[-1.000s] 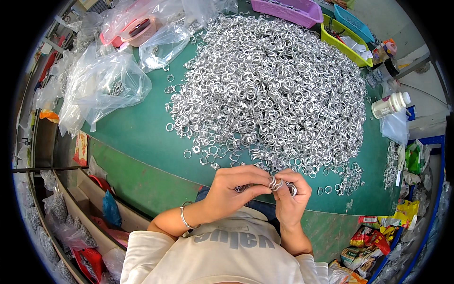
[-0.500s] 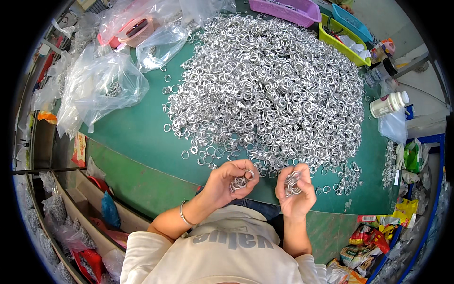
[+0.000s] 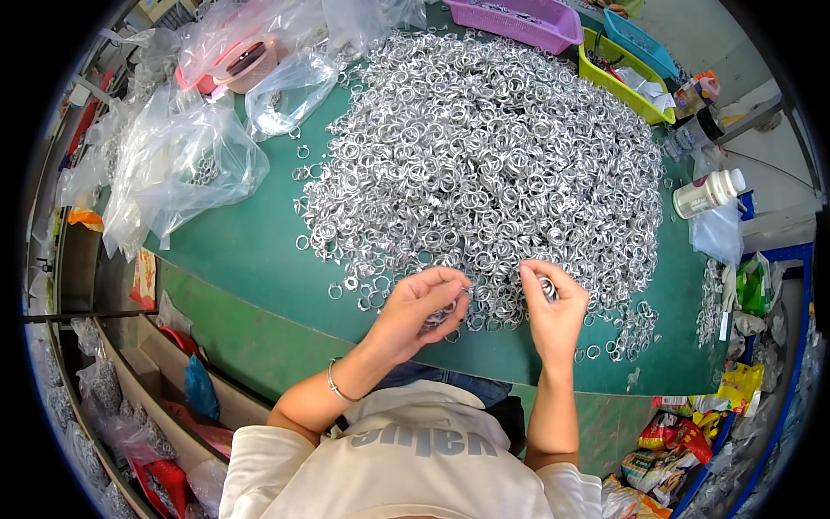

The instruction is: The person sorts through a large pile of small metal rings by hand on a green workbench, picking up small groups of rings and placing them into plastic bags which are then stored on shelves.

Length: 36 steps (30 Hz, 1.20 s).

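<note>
A large heap of silver-coloured metal rings (image 3: 493,156) is spread over the green table (image 3: 251,233). At the heap's near edge, my left hand (image 3: 422,310) is curled around several rings (image 3: 439,318), which show between its fingers and palm. To its right, my right hand (image 3: 556,304) reaches over the front of the heap, thumb and fingers bent together. Silver rings (image 3: 546,288) show in the hollow of that hand; its fingers partly hide them. A metal bangle (image 3: 335,381) circles my left wrist.
Clear plastic bags (image 3: 190,164) and a pink basket (image 3: 246,65) lie far left. Purple (image 3: 519,26), yellow-green (image 3: 627,86) and blue baskets (image 3: 640,43) line the far right. A white-capped bottle (image 3: 709,193) stands at the right edge. Loose rings (image 3: 635,333) lie near the front right.
My right hand has moved forward and slightly right, over the heap's front edge, and fewer rings show in it. The left hand has shifted slightly forward, still holding rings.
</note>
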Tool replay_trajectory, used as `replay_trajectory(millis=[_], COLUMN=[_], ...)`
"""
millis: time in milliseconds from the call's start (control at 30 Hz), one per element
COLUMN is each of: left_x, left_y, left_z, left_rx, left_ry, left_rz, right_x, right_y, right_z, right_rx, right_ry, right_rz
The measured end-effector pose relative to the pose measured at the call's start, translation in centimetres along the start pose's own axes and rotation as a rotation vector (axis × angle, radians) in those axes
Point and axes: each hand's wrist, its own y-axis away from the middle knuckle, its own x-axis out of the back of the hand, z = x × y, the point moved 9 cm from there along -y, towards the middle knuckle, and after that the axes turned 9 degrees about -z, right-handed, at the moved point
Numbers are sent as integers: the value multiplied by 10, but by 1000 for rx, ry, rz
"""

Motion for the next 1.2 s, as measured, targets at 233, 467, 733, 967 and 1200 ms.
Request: replay_trajectory(millis=[233,467,733,967,1200], left_x=[-21,-35,-20,5,34], left_y=[-13,-62,-49,-32,-25], left_z=[62,63,62,71,55], left_rx=[-455,-472,-432,-315,-147], left_ry=[-1265,-1940,-1786,-1333,-798], left_rz=[183,212,200,197,151], right_x=[-24,-16,-10,-24,-2], right_y=[-28,-26,-22,-25,-4], right_z=[-30,-22,-22,-15,-6], right_rx=[142,154,105,119,70], right_ry=[749,822,619,814,562], right_rz=[-2,40,-53,-67,-38])
